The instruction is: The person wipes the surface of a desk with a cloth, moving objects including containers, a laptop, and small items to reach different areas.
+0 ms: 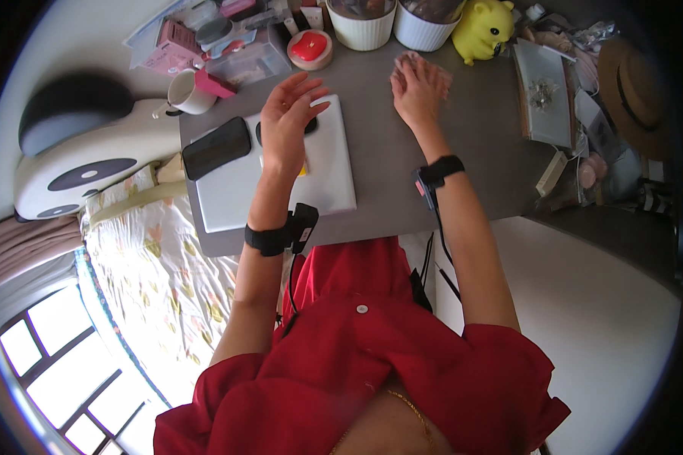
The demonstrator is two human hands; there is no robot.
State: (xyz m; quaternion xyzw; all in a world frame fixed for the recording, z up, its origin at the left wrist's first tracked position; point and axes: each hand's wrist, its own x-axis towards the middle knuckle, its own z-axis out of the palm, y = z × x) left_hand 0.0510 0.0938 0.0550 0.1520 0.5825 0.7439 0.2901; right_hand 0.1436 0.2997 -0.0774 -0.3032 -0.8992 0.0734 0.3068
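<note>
My left hand (287, 122) hovers over a closed silver laptop (333, 176), its fingers apart and nothing in them. Partly hidden behind it are a dark round item (311, 125) and a small yellow patch on the laptop lid. A black smartphone (219, 149) lies across the laptop's left side. On the grey desk (375, 148), my right hand (416, 94) presses down on a crumpled, pale, partly see-through tissue or wipe (444, 81). That hand and the wipe are blurred. Both wrists wear black straps with cabled devices.
Two white ribbed pots (362, 31) and a yellow animal figure (482, 31) line the back. A red-topped compact (310, 48), cosmetics and a white mug (190, 94) stand back left. At right are a white-topped box (542, 94), clutter and a brown hat (632, 99).
</note>
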